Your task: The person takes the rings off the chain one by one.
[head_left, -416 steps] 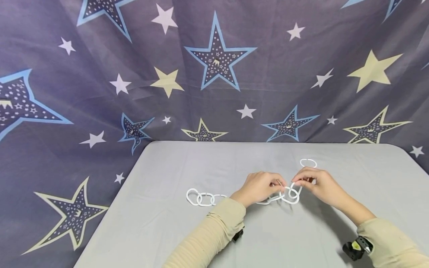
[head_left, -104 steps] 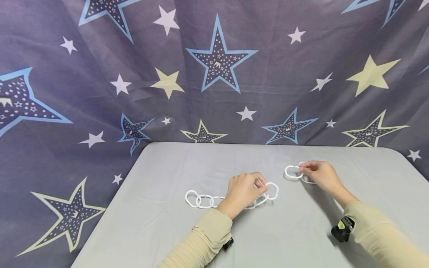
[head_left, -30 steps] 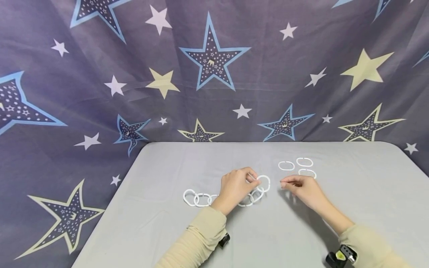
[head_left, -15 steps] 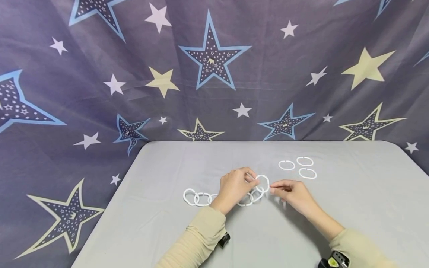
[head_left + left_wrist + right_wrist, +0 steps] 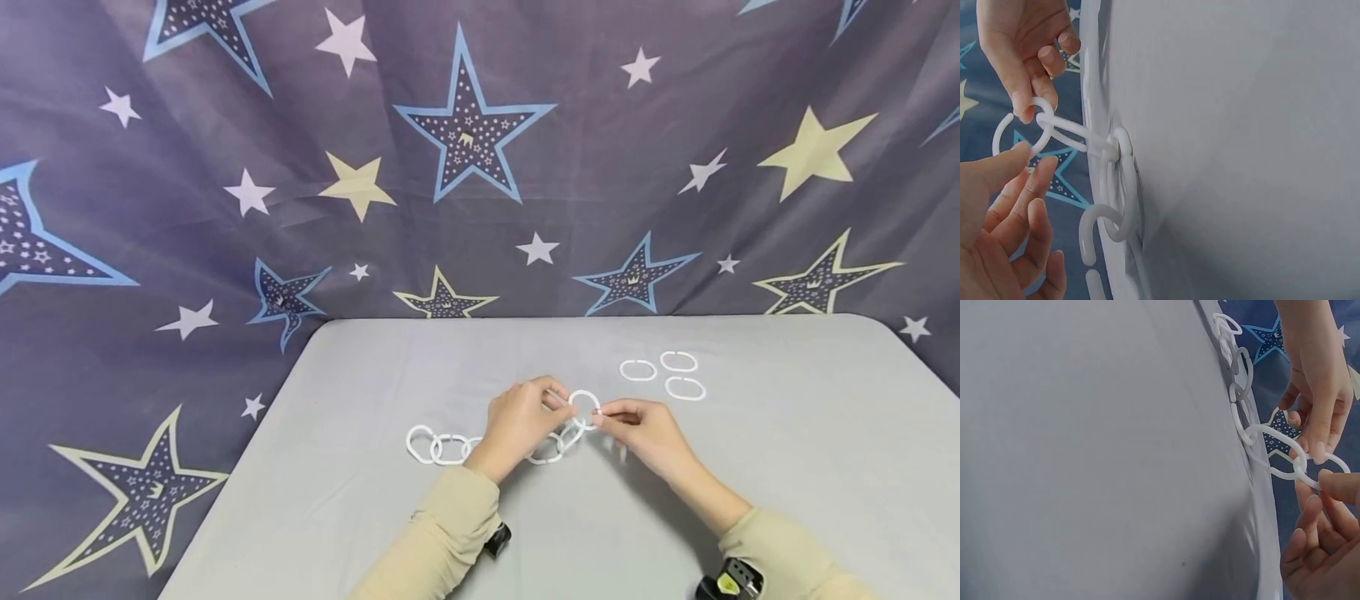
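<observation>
A chain (image 5: 450, 462) of white plastic C-shaped links lies across the table, its right end raised. My left hand (image 5: 522, 425) pinches the left side of the end link (image 5: 583, 392) between thumb and fingertips. On the opposite side, my right hand (image 5: 647, 433) pinches the same link. In the left wrist view, this link (image 5: 997, 134) shows a gap in its ring and still loops through the neighbouring link (image 5: 1072, 127). The right wrist view shows the neighbouring link (image 5: 1282, 434) slanting down to the rest of the chain. Part of the chain is hidden behind my left forearm.
Three loose white links, the left one (image 5: 637, 381), the back one (image 5: 678, 371) and the front one (image 5: 686, 398), lie apart at the back right. A grey cloth covers the table (image 5: 810, 417). A star-patterned curtain (image 5: 570, 167) hangs behind it.
Earlier, one loose link showed at the back right; now three lie there. My right hand has let go of a link there and moved left to pinch the chain's end link.
</observation>
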Motion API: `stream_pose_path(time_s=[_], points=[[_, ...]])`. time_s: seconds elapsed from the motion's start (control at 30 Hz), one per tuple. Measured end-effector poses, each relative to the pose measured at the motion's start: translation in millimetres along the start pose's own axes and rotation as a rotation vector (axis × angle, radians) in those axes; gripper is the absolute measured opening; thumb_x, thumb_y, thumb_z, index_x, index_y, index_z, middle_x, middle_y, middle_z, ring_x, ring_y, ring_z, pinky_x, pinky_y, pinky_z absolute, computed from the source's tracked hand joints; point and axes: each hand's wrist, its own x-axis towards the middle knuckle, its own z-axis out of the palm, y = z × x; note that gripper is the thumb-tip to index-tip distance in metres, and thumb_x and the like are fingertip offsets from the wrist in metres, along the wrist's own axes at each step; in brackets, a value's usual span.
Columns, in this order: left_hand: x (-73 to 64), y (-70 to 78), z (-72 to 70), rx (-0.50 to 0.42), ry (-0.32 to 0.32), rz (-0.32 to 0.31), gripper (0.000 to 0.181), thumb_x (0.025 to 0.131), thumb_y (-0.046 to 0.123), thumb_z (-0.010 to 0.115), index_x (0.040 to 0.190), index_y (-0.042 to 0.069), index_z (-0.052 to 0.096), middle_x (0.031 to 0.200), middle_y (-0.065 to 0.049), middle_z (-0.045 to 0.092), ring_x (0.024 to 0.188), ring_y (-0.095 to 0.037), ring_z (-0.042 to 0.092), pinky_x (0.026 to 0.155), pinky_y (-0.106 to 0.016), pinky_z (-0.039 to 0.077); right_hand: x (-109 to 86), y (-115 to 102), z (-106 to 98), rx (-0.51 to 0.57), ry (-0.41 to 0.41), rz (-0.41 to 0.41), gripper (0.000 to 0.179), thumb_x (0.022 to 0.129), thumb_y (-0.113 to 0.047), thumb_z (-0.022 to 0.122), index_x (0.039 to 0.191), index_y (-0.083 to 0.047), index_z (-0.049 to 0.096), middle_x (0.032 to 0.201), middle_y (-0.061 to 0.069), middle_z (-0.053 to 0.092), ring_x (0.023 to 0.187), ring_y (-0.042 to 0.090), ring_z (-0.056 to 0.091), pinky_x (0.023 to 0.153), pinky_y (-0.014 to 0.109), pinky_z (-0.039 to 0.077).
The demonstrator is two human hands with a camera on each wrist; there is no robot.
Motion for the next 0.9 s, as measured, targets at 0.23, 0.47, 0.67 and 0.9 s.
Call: stream_pose_path(time_s=[0.23,0.47,0.67,0.9], points=[[-4.9,-6.5,-8.4,0.022,-0.045,0.021,0.018,0.084,0.036,0.078,0.100,0.028,0.073,0.086,0.021,0.072,0.076,0.001,0.062,0.074,-0.031,0.046,1.1,0,2,-0.025,-0.005,-0.015,0.024,0.089,-0.013,0.073,0.101,0.008,0.071,0.083,0.015,0.073,0.057,0.017,0.059,0.048,0.028,0.048],[-3.5,-15.4,-7.5,0.013,-0.123,0.007,0.016,0.086,0.027,0.077,0.102,0.025,0.074,0.088,0.019,0.071,0.082,-0.005,0.064,0.080,-0.036,0.045,-0.9,1,1,-0.036,0.008,0.004,0.022,0.089,-0.011,0.074,0.100,0.008,0.071,0.083,0.015,0.072,0.057,0.016,0.058,0.049,0.028,0.049],[1.1,-18.8,-2.9,0.019,-0.185,0.010,0.017,0.085,0.029,0.078,0.101,0.023,0.075,0.085,0.018,0.068,0.080,-0.004,0.061,0.079,-0.033,0.044,-2.4,0,-1,-0.033,0.011,0.000,0.022,0.088,-0.011,0.074,0.100,0.008,0.071,0.083,0.015,0.072,0.058,0.016,0.058,0.049,0.028,0.049],[2.1,-18.2,0.7,0.033,-0.217,-0.005,0.014,0.085,0.029,0.078,0.098,0.024,0.076,0.079,0.020,0.065,0.074,0.000,0.056,0.075,-0.029,0.043,-3.1,-1,-1,-0.039,0.012,0.007,0.022,0.088,-0.010,0.074,0.100,0.008,0.071,0.083,0.014,0.072,0.058,0.016,0.058,0.050,0.028,0.049]])
